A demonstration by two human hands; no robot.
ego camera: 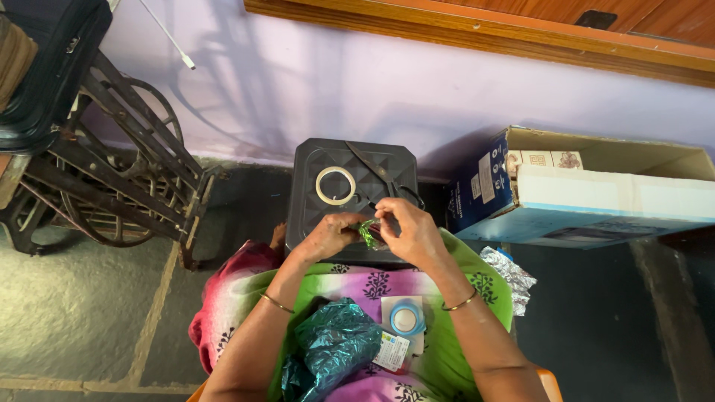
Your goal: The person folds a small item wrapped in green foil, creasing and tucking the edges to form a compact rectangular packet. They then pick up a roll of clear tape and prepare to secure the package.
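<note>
Pinching from both sides, a small green foil piece [369, 233] is held by left hand [328, 234] and right hand [413, 231] above the black stool [313, 216]; probably best kept taut so nothing gets torn.

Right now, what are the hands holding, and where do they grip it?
Both hands, left hand and right hand, pinch a small green shiny wrapper between the fingertips, one at each end.
</note>
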